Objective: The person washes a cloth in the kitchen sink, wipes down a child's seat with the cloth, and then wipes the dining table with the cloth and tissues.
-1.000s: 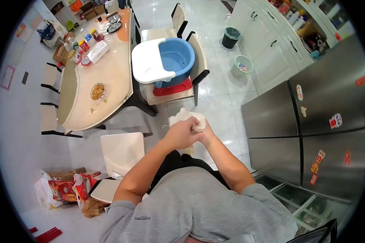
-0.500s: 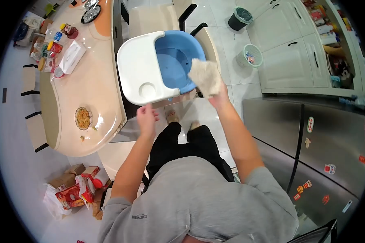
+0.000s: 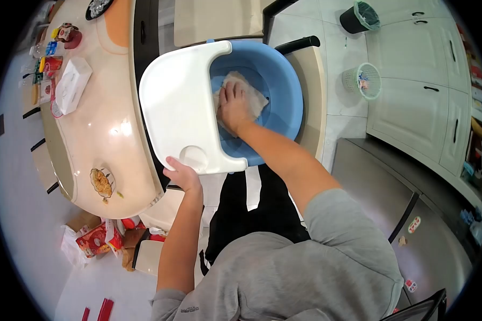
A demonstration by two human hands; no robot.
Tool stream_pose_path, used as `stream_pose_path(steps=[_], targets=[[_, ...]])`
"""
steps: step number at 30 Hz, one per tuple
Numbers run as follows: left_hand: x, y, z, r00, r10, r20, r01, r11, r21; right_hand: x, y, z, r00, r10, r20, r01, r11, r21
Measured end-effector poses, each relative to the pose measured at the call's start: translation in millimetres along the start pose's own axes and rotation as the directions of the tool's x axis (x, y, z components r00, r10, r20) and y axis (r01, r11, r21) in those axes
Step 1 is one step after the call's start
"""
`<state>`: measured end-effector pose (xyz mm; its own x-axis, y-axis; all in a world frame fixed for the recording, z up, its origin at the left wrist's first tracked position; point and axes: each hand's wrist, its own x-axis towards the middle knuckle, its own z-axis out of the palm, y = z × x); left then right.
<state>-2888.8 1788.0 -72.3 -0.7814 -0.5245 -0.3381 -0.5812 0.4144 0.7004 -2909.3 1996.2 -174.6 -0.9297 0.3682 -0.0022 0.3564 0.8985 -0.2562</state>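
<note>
Down inside the blue basin (image 3: 286,101), my right hand (image 3: 235,108) presses on a pale cloth (image 3: 255,100), its fingers spread over it. A white plastic tray (image 3: 179,101) with a round recess covers the basin's left part. My left hand (image 3: 183,175) is at the tray's near-left edge, thumb on top and the other fingers partly hidden beneath, gripping it. The basin rests on a chair (image 3: 310,101) beside the table.
The table (image 3: 112,155) at left bears a bowl of food (image 3: 102,182), a tissue box (image 3: 73,85) and several jars. Two bins (image 3: 362,81) stand on the floor at upper right. A steel fridge (image 3: 377,182) is at right; bags (image 3: 97,241) lie lower left.
The basin and tray are nearer in view. My right hand has moved the cloth down into the basin, after both hands held it together. My left hand has taken hold of the tray's edge.
</note>
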Motion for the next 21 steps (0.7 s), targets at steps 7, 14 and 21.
stream_pose_path(steps=[7,14,21], targets=[[1,-5,4,0.999,0.01,-0.039,-0.007,0.997,0.081,7,4,9,0.888,-0.439,0.136,0.401,0.886,0.233],[2,-9,5,0.995,0.042,-0.087,-0.031,0.992,0.126,6,33,-17,0.918,-0.005,0.396,-0.251,0.766,0.592],[3,-9,8,0.992,0.061,-0.109,-0.047,0.991,0.128,-34,8,21,0.944,0.057,0.324,-0.136,0.965,0.226]])
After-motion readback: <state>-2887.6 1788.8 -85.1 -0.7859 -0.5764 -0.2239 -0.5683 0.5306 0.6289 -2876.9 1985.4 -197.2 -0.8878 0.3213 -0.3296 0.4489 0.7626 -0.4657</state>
